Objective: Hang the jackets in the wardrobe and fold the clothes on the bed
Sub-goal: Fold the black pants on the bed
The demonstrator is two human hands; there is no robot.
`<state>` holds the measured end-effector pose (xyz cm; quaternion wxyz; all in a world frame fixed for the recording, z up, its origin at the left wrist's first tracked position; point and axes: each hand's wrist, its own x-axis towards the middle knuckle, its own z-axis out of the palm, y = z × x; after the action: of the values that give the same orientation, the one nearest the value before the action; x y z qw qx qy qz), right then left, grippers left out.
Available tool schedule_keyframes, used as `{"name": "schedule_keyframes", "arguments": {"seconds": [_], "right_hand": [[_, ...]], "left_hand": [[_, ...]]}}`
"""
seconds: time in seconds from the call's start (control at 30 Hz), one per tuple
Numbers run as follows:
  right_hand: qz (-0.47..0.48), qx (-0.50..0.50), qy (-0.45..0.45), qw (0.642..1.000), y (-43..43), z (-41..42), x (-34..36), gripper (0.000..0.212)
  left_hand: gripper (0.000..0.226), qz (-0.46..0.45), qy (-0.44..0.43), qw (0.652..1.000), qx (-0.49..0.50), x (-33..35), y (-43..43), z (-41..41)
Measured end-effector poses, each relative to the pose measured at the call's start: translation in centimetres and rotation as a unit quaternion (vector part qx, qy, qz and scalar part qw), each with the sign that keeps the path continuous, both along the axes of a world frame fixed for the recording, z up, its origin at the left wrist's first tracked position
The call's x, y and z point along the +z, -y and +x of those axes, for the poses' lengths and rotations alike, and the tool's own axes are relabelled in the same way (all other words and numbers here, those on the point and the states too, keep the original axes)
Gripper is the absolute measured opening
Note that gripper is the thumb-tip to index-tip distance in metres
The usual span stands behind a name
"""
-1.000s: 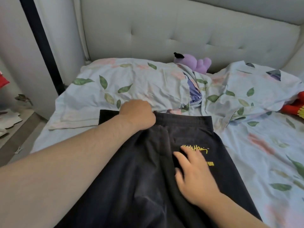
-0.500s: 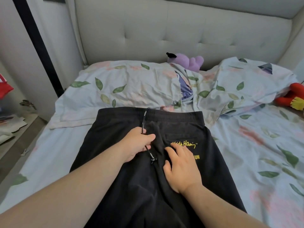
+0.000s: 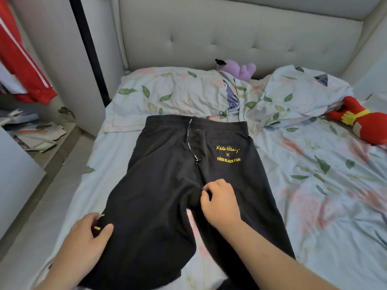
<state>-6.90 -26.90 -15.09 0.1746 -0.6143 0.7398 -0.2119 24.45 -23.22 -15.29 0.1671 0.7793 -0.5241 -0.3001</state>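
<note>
Both the left hand (image 3: 87,237) and right hand (image 3: 221,203) are bare, as are the forearms (image 3: 272,254)

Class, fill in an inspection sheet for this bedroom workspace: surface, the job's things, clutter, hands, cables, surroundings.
Surface: bed with a leaf-print sheet, rumpled at right.
Job's things: black trousers laid flat, waistband toward the pillows, drawstring lying on the front; red jacket hanging at far left.
Clutter: purple plush toy by the headboard; red plush toy at the right edge.
Hands: left hand grips the trousers' outer leg edge; right hand pinches fabric at the crotch.
Cables: nothing seen.
Surroundings: padded headboard; papers on the floor at left.
</note>
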Motion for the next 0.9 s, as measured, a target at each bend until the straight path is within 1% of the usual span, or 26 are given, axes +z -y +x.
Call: {"name": "schedule_keyframes", "arguments": {"seconds": [0.03, 0.07, 0.13, 0.17, 0.23, 0.27, 0.3, 0.33, 0.37, 0.43, 0.5, 0.53, 0.57, 0.6, 0.63, 0.67, 0.7, 0.73, 0.77, 0.8, 0.83, 0.87, 0.9], "right_hand": [[0.029, -0.011, 0.015, 0.999, -1.4, 1.6, 0.9, 0.02], [0.085, -0.012, 0.034, 0.996, -2.4, 3.2, 1.5, 0.025], [0.222, -0.002, 0.054, 0.973, -4.0, 6.2, 2.3, 0.036], [0.269, -0.005, 0.048, 0.962, -4.9, 7.4, 2.4, 0.046], [0.299, -0.059, 0.035, 0.952, -6.7, 9.1, 2.3, 0.058], [0.299, -0.094, 0.046, 0.949, -7.5, 9.5, 2.4, 0.057], [0.3, -0.121, 0.07, 0.944, -8.2, 9.7, 2.6, 0.054], [0.299, -0.14, 0.113, 0.937, -8.4, 9.5, 2.8, 0.05], [0.295, -0.156, 0.182, 0.925, -8.5, 9.3, 3.0, 0.048], [0.273, -0.17, 0.36, 0.875, -8.7, 9.0, 4.0, 0.048], [0.228, -0.184, 0.503, 0.813, -9.0, 9.0, 4.6, 0.039], [0.212, -0.19, 0.561, 0.777, -9.1, 9.0, 4.9, 0.032], [0.209, -0.192, 0.609, 0.741, -9.3, 8.9, 5.2, 0.026], [0.217, -0.192, 0.639, 0.712, -9.4, 8.8, 5.3, 0.024], [0.237, -0.196, 0.645, 0.699, -9.8, 8.8, 5.4, 0.023], [0.26, -0.2, 0.628, 0.706, -10.2, 8.9, 5.6, 0.022], [0.288, -0.204, 0.584, 0.731, -10.6, 8.9, 5.6, 0.019], [0.316, -0.205, 0.516, 0.769, -11.0, 9.0, 5.4, 0.015], [0.339, -0.21, 0.431, 0.809, -11.5, 9.1, 5.2, 0.011], [0.352, -0.219, 0.353, 0.839, -12.0, 9.2, 5.1, 0.01], [0.353, -0.214, 0.273, 0.869, -12.3, 9.4, 4.9, 0.009], [0.353, -0.167, 0.181, 0.902, -12.4, 9.5, 4.7, 0.009], [0.347, -0.108, 0.1, 0.926, -12.4, 9.6, 4.7, 0.007]], "left_hand": [[0.047, 0.016, -0.008, 1.0, 0.007, -0.4, -0.7, 0.7], [0.04, 0.032, -0.014, 0.999, 0.006, -0.5, -1.2, 1.3], [0.022, 0.063, -0.004, 0.998, -0.029, -0.1, -1.4, 2.1], [0.02, 0.071, 0.009, 0.996, -0.049, 0.2, -1.4, 2.4], [0.021, 0.059, 0.071, 0.991, -0.096, 0.5, -1.5, 3.0], [0.022, 0.048, 0.1, 0.987, -0.118, 0.7, -1.9, 3.2], [0.023, 0.034, 0.099, 0.987, -0.121, 0.7, -2.2, 3.2], [0.025, 0.021, 0.069, 0.991, -0.111, 0.7, -2.6, 3.2], [0.027, 0.013, 0.028, 0.995, -0.094, 0.8, -3.0, 3.2], [0.028, 0.012, -0.056, 0.996, -0.075, 1.7, -3.9, 3.2], [0.024, 0.008, -0.179, 0.983, -0.029, 3.0, -4.4, 3.3], [0.019, 0.012, -0.27, 0.963, 0.019, 3.7, -4.6, 3.4], [0.013, 0.027, -0.377, 0.922, 0.079, 4.5, -4.7, 3.4], [0.01, 0.043, -0.455, 0.88, 0.128, 5.2, -4.9, 3.6], [0.012, 0.061, -0.497, 0.85, 0.162, 5.5, -5.0, 4.1], [0.015, 0.089, -0.51, 0.838, 0.173, 5.8, -5.3, 4.5], [0.016, 0.123, -0.503, 0.838, 0.172, 5.9, -5.7, 5.0], [0.016, 0.157, -0.471, 0.854, 0.158, 5.9, -6.2, 5.4], [0.016, 0.18, -0.401, 0.889, 0.128, 5.9, -6.8, 5.6], [0.018, 0.185, -0.305, 0.931, 0.08, 5.6, -7.3, 5.8], [0.018, 0.179, -0.211, 0.96, 0.034, 5.2, -7.7, 5.7], [0.021, 0.167, -0.139, 0.976, -0.001, 4.8, -8.0, 5.5], [0.027, 0.16, -0.102, 0.982, -0.014, 4.5, -8.2, 5.2]]}}
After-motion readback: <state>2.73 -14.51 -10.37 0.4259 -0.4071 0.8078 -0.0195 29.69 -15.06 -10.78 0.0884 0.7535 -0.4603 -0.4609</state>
